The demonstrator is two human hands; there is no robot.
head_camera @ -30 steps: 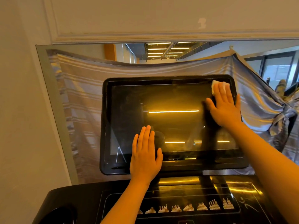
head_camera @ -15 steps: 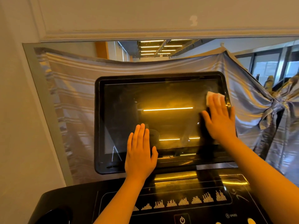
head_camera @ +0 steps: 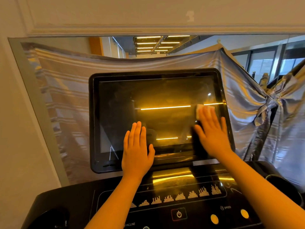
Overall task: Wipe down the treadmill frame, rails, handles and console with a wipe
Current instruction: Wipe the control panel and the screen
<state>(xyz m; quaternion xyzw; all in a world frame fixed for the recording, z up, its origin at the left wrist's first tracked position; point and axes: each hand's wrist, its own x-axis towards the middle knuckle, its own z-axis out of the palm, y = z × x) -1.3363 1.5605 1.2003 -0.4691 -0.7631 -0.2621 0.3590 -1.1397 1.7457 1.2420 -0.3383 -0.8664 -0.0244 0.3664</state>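
Observation:
The treadmill's dark console screen [head_camera: 156, 100] stands upright in front of me, in a black frame. My right hand [head_camera: 212, 133] lies flat with spread fingers on the screen's right side and presses a white wipe [head_camera: 202, 107] against the glass; only the wipe's top edge shows above the fingertips. My left hand [head_camera: 137, 149] rests flat, fingers together, on the lower middle of the screen and its bottom bezel. Below the screen lies the black control panel [head_camera: 165, 192] with bar-graph markings, a power button [head_camera: 179, 214] and two yellow buttons [head_camera: 214, 219].
A striped grey cloth [head_camera: 69, 100] hangs behind the console over a mirror [head_camera: 264, 52], bunched into a knot at the right. Cup holders sit at the panel's left [head_camera: 54, 219] and right [head_camera: 280, 180] ends. A beige wall [head_camera: 19, 129] stands close on the left.
My right hand has slid the wipe down the screen's right side, from the top right corner to about mid height. My left hand has stayed flat on the lower screen.

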